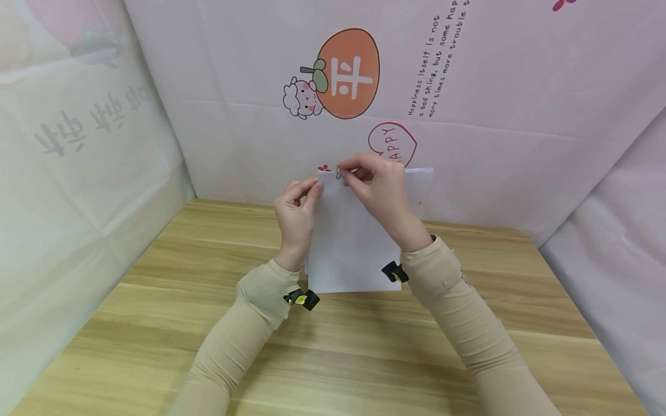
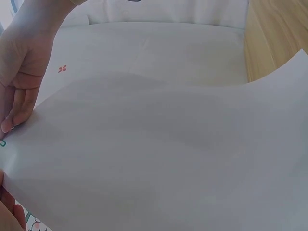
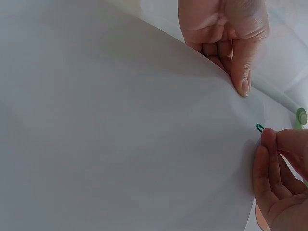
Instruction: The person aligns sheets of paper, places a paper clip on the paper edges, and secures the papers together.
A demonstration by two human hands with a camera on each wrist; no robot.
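White paper [image 1: 356,242] is held up above the table in the head view, its top edge toward the back cloth. My left hand [image 1: 296,215] pinches the paper's upper left corner between thumb and fingers; in the right wrist view that thumb [image 3: 244,86] lies on the sheet. At the top edge, just right of that corner, my right hand [image 1: 384,184] pinches a green paper clip [image 3: 260,128]. Its rounded end shows against the paper, and the fingertips cover the rest. The left wrist view shows the sheet [image 2: 159,144] bending upward at its far corner.
The wooden table [image 1: 333,352] spreads beneath the forearms. A printed white cloth [image 1: 234,69] rises behind it, with more cloth along the left and right sides. Both wrists wear a black strap-on camera mount, the left mount [image 1: 304,299] near the paper's lower edge.
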